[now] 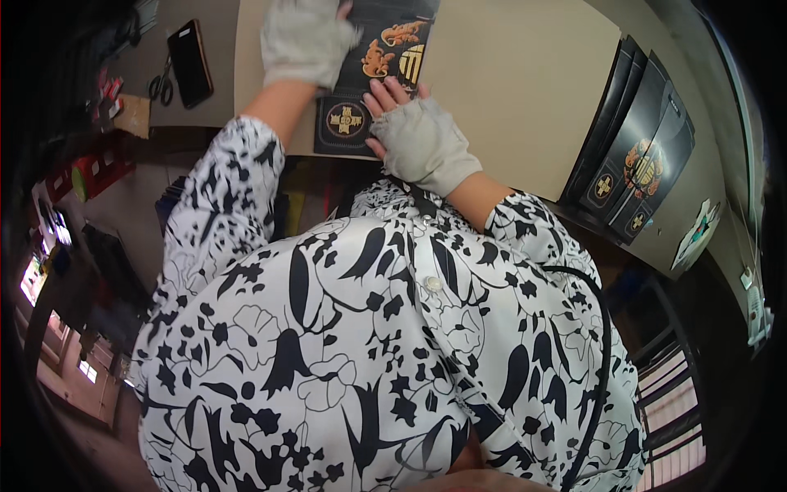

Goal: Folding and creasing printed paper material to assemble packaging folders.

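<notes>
Grey-gloved left hand (305,39) and right hand (420,141) press flat, ungrasping, on a black printed card (373,74), upper centre; apparently smoothing or folding; next needs firm alignment.

Flat card (373,82) on table (508,82), card stack (635,148) right, phone (190,62) left.

Glossy black card sheet (373,74) — matt cloth gloves (422,143)

Even, soft overhead light; tan tabletop (525,74) bright, left side dim; fisheye bends edges, corners black, slight blur
</notes>
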Available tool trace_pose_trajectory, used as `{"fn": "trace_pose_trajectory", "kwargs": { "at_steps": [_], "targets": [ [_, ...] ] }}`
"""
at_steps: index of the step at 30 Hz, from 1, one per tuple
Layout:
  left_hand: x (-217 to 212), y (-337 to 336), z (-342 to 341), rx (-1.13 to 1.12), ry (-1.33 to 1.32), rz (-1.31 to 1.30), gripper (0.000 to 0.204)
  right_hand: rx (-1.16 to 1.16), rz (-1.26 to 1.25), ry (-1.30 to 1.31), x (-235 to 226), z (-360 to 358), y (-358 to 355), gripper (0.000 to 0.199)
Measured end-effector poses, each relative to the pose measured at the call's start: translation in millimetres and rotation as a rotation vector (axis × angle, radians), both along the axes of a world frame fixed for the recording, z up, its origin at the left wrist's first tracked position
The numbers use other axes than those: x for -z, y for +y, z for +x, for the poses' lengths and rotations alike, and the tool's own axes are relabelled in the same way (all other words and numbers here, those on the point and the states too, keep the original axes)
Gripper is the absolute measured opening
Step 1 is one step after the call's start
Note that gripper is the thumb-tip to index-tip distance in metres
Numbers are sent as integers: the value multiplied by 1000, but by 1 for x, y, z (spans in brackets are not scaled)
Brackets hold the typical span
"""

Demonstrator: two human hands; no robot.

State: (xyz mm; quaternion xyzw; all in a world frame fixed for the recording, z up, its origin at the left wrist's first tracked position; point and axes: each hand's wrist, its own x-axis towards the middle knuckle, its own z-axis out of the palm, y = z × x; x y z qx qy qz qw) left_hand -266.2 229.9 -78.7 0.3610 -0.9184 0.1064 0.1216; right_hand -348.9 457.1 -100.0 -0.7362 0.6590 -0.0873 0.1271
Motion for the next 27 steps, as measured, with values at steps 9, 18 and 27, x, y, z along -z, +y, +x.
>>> {"fn": "trace_pose_trajectory", "kwargs": {
  "at_steps": [9,18,27],
  "targets": [
    [66,112,140,-82,-68,184,72,28,-95,133,41,-16,-14,71],
    [67,41,11,-187,634,473,70,31,-116,122,33,-34,-10,69],
    [141,-52,50,-281,600,734,74,534,-120,69,42,-79,19,62]
  ]
}}
